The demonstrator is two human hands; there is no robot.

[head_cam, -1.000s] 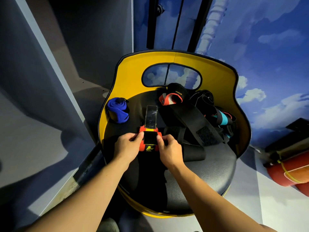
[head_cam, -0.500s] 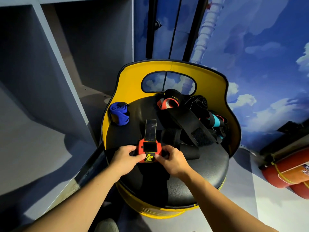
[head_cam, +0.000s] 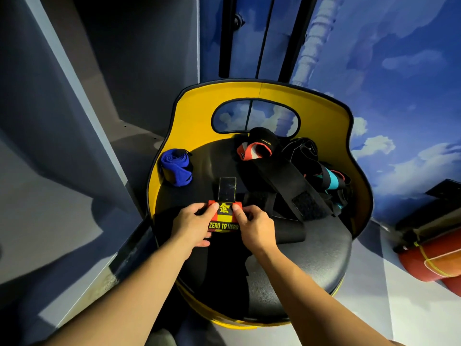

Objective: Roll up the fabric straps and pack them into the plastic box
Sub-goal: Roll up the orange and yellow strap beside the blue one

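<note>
Blue roll [head_cam: 176, 167] left — strap heap [head_cam: 296, 171] right

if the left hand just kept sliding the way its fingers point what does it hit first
The left hand points up and right across the red strap roll that it already pinches. Past that it would likely meet the fingers of the right hand on the roll's other side, though depth is hard to judge.
</note>
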